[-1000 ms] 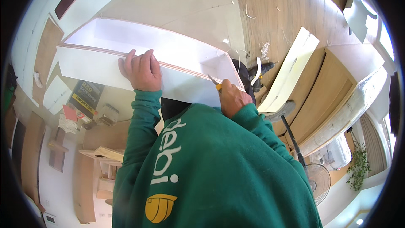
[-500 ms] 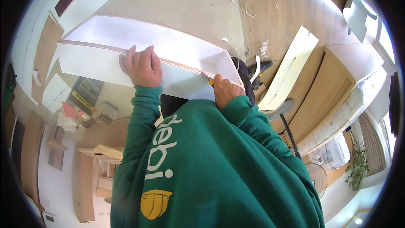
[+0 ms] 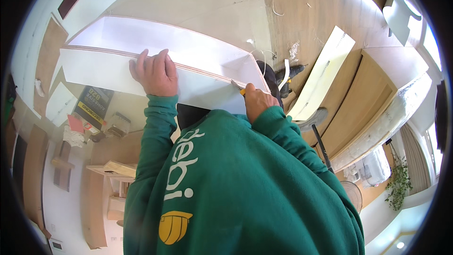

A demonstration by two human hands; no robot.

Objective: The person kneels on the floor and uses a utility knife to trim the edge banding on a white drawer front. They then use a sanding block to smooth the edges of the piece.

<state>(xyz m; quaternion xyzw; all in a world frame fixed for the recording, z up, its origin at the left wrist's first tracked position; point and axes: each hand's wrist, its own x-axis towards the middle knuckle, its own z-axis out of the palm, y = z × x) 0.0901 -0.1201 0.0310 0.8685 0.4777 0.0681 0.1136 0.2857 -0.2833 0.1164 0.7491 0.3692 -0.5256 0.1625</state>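
Note:
A long white box, like a drawer with bare wood-coloured edges, lies across in front of my body, its open side showing a white inside. My left hand grips its near wall from above, fingers bent over the top edge. Farther right, my right hand is closed around a yellow utility knife. The knife's blade points up and left and lies at the near wall's top edge, close to the right end. My palm hides most of the knife handle.
Right of the box, a black power drill lies on the wood floor near a curled white strip. A long pale board leans beyond, beside a wooden cabinet. Thin shavings litter the floor. A dark box stands at left.
My right hand and the knife have shifted a little to the right along the box's edge. My left hand still holds the near wall, slightly farther left in view.

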